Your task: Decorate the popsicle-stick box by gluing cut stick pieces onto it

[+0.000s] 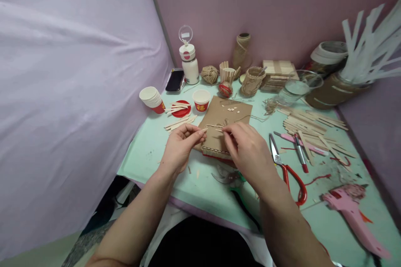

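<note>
My left hand pinches a thin jute twine at the left top edge of a small cardboard piece edged with twine. My right hand is closed in a pinch on the same twine at the piece's upper right. The piece lies on a larger brown cardboard sheet on the mint-green table. The twine runs on to the right across the sheet.
Red-handled scissors, a pen, a pile of wooden sticks and a pink glue gun lie right. Paper cups, a red lid with sticks, a phone, a bottle and twine spools stand behind.
</note>
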The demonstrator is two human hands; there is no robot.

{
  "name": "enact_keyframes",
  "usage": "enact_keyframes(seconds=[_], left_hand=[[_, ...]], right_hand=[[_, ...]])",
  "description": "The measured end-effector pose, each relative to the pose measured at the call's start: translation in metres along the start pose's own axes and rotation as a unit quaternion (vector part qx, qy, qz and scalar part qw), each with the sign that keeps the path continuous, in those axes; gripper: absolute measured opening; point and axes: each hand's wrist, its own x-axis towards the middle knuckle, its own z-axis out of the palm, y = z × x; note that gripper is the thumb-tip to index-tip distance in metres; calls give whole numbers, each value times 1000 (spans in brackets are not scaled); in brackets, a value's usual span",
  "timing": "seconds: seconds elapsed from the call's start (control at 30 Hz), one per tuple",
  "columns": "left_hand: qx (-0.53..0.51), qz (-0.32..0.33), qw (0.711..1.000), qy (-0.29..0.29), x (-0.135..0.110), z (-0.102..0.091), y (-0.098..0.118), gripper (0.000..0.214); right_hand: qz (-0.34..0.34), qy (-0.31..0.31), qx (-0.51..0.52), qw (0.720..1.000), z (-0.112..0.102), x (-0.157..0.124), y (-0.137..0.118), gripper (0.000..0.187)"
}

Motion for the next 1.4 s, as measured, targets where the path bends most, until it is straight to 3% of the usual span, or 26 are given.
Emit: enact_keyframes(seconds=[0.13,0.23,0.4,0.53,0.67,0.8,0.9,0.97,1.07,1.17,1.23,1.33,1.4], left_hand=[[84,110,990,17,-2,4,-10,18],[139,159,977,16,-4,8,-12,16],[201,170,965,13,-8,10,-8,14],[217,194,954,72,-14,-8,-14,15],[329,207,912,129,-18,-47,-40,18],[477,214,843,129,-22,-78,-69,18],[555,247,783,135,-34,-77,-79,20],[574,255,774,79,-47,-66,-82,18],[626,181,757,-43,-65,-45,-85,12],[673,87,731,-75,-72,-29,-90,10],[684,59,722,-84,-71,-23,-91,17],[660,36,745,-88,-66,-26,-87,21],[614,22,785,-85,-63,-32,-76,18]], right_hand=[[-5,-6,-28,1000,1,-2,0,19],[-1,-10,-34,999,3,-2,1,19],[12,1,-12,1000,5,-3,1,21],[12,21,11,1000,0,-6,0,20],[14,49,26,998,-7,-10,-1,16],[19,58,39,997,-9,-12,-3,14],[18,53,41,998,-9,-14,-5,13],[17,50,41,998,-9,-16,-6,12],[18,50,40,998,-8,-18,-7,12],[17,45,38,998,-8,-19,-8,13],[18,42,39,998,-7,-19,-8,12],[23,42,40,998,-7,-20,-7,12],[24,43,41,998,-8,-21,-5,12]])
